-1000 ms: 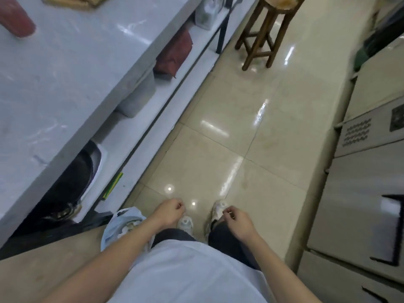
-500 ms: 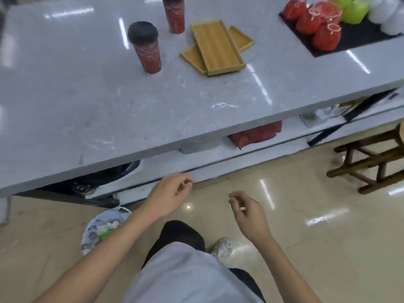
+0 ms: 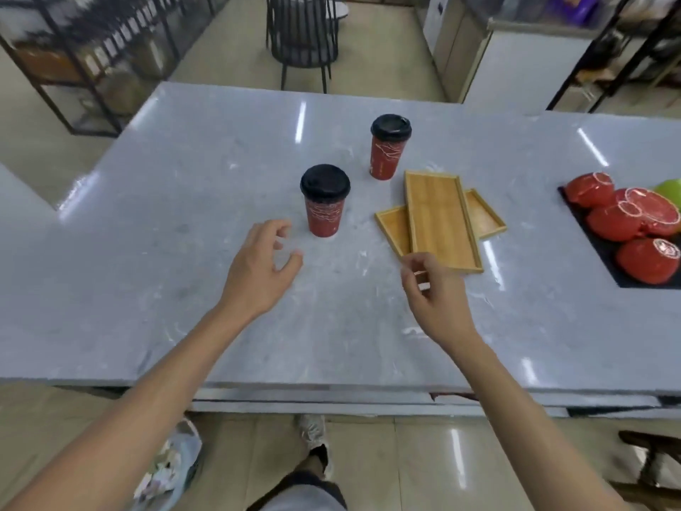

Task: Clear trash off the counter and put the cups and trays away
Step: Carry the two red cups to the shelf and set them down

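Two red paper cups with black lids stand upright on the grey marble counter: the near cup and the far cup. To their right lie two wooden trays, the upper tray crossed over the lower tray. My left hand hovers over the counter, fingers spread and empty, just left of the near cup without touching it. My right hand is empty with fingers loosely curled, close to the near end of the upper tray.
A black slab with red and green round items sits at the counter's right end. A bin lined with a light bag stands on the floor at lower left. A dark chair and metal shelving stand beyond the counter.
The view has swung up from the floor to the counter top. Both hands have risen from near my legs to above the counter, the left toward the near cup, the right toward the trays.
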